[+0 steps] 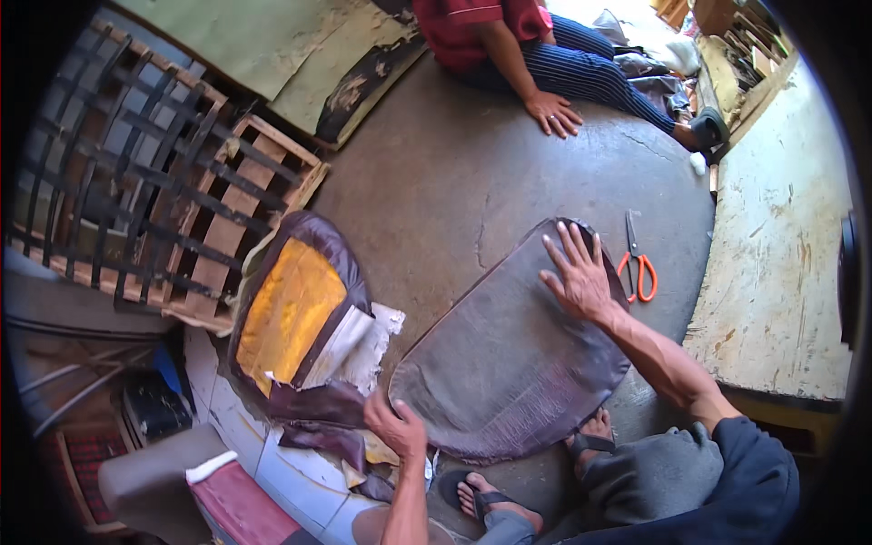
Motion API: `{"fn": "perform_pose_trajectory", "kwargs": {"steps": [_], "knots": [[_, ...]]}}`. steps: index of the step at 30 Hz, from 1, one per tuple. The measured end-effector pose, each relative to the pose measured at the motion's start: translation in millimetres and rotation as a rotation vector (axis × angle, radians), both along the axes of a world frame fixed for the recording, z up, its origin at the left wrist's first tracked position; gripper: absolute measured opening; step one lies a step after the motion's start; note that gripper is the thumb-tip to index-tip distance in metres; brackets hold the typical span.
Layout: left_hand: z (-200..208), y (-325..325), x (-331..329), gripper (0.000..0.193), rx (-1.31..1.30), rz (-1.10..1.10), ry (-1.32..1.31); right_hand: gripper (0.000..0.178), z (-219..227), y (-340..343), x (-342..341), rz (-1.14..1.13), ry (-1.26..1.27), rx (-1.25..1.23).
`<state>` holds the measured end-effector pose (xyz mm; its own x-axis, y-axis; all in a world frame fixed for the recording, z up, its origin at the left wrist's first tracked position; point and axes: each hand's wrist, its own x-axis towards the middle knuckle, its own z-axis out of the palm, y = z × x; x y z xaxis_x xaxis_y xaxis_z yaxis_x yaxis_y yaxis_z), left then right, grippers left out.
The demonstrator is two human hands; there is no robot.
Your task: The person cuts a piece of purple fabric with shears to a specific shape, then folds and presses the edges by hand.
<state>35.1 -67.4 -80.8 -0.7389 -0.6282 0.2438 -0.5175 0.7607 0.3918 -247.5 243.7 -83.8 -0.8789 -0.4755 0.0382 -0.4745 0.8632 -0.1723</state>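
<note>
A large dark piece of upholstery leather (509, 363), roughly oval and worn along its near edge, lies flat on the concrete floor in front of me. My right hand (581, 280) rests on its far right end, palm down with fingers spread. Beside its left end is my left hand (396, 427), fingers apart and loosely bent, holding nothing that I can see. Whether its fingertips touch the leather's edge, I cannot tell. Just right of my right hand lie scissors (639, 265) with orange handles. Left of the leather sits a purple-brown cover (325, 238) with yellow foam (292, 309) showing.
A wooden frame (218, 195) with woven dark straps leans at the left. Torn scraps (331, 436) lie near my left hand. Across the floor another person (554, 68) sits with one hand on the ground. A pale worn board (772, 245) stands along the right.
</note>
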Motion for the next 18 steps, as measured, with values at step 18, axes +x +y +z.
{"fn": "perform_pose_trajectory", "kwargs": {"steps": [18], "knots": [[-32.3, -56.4, -50.0, 0.021, 0.294, 0.208, 0.002, 0.061, -24.3, -43.2, -7.7, 0.098, -0.049, -0.109]]}}
